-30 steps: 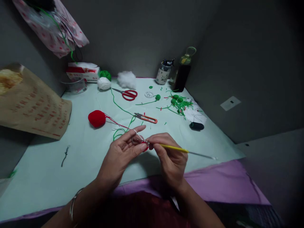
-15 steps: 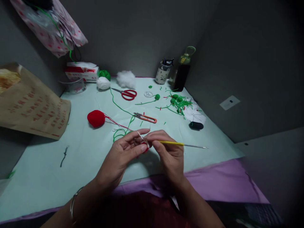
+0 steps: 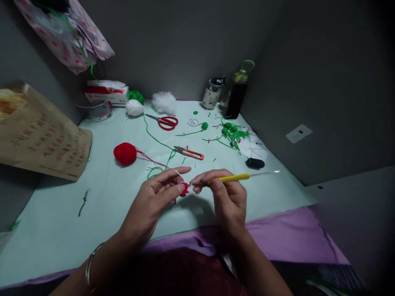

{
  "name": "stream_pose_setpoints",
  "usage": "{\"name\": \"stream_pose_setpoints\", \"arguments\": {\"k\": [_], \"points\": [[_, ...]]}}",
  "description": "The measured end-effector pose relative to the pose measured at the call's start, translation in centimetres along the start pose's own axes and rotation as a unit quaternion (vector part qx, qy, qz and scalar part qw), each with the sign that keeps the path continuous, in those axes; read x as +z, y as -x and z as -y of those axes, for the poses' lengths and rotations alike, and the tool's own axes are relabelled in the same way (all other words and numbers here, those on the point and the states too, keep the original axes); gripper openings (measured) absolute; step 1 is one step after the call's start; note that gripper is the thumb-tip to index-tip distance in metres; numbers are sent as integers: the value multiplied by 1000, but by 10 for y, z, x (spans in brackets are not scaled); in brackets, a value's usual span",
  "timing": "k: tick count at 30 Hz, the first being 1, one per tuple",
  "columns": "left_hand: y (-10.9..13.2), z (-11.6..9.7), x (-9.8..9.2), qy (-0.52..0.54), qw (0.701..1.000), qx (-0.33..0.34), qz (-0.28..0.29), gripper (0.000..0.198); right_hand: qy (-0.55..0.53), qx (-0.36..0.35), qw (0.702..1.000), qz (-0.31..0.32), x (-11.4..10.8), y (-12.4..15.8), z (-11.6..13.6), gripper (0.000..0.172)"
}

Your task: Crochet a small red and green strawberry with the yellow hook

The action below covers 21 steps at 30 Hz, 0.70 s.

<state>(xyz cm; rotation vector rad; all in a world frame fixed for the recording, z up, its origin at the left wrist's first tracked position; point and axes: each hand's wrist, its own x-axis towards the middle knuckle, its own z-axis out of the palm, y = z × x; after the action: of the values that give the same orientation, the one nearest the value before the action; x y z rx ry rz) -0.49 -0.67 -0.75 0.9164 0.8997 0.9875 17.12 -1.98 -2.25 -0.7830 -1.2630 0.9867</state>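
Note:
My left hand (image 3: 154,199) pinches a small red crochet piece (image 3: 184,189) between thumb and fingers, with yarn looped over the raised index finger. My right hand (image 3: 225,197) grips a yellow-handled crochet hook (image 3: 234,178), its tip at the red piece and its metal end pointing right. A red yarn strand runs from the work back to a red yarn ball (image 3: 125,153) on the pale green table (image 3: 61,222). Green yarn (image 3: 156,170) lies just beyond my left hand.
Orange thread snips (image 3: 189,153), red scissors (image 3: 165,121), green crochet bits (image 3: 231,131), a black spool (image 3: 255,163), white stuffing (image 3: 164,102), a jar (image 3: 211,95) and a dark bottle (image 3: 237,94) lie further back. A brown paper bag (image 3: 43,139) sits at left.
The hook has swung from pointing down-right to nearly level, its handle rising. Both hands shifted slightly; the red piece now shows more clearly between the fingertips.

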Motion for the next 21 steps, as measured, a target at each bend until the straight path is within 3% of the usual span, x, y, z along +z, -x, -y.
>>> {"name": "stream_pose_setpoints", "arguments": {"k": [5,9,11,12,13,15,17,21], "points": [[1,2,-1,-19,999,36,-13,33,162,-148,975,44,3,2,4,26],[2,3,3,24,999,34,-16,44,345,-266,898,63,4,5,3,29],[1,3,4,82,997,-7,7,48,412,-296,860,61,3,7,1,33],[0,2,4,116,992,-36,22,49,415,-301,857,58,3,7,1,34],[-1,2,4,146,987,-67,33,48,395,-295,869,49,2,7,1,34],[-3,-1,2,177,978,-106,33,44,303,-242,922,15,3,5,1,30],[-4,-3,1,167,981,-96,15,44,182,-152,971,-21,5,2,2,26],[-2,-3,4,104,994,-31,18,46,64,-61,996,-18,10,-5,1,21]]}}
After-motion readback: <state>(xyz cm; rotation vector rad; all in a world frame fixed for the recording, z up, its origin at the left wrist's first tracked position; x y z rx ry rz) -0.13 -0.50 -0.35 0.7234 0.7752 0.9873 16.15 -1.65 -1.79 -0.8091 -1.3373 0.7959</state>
